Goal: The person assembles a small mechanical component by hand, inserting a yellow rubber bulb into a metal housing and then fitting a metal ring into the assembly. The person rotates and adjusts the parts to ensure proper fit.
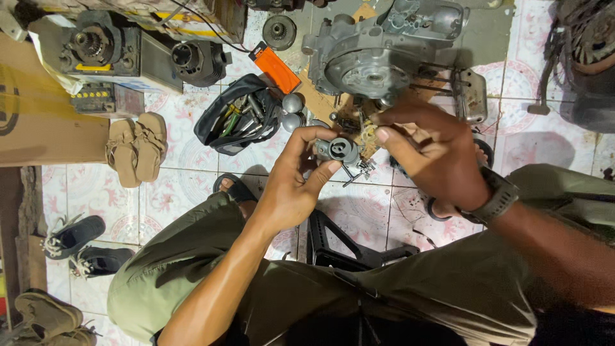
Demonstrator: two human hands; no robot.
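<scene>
Left hand [291,186] grips carburetor [341,154]; right hand [429,150] touching its edge.

We sat in repair workshop: engine casing [375,54], tool bag [238,115], engine parts [96,45] lay on tiled floor [186,186].

L hand [291,182] up near frame centre, forearm bare, running in from 7 o'clock; fingers curled, thumb [323,172] and index pinched closed at about 1 o'clock of the palm. R hand [432,150] at 3 o'clock of L hand, back of hand to cam, fingertips bunched, pointing to 9 o'clock. R forearm enters from 4 o'clock, dark watch on wrist. Both knees bent, squatting.
</scene>
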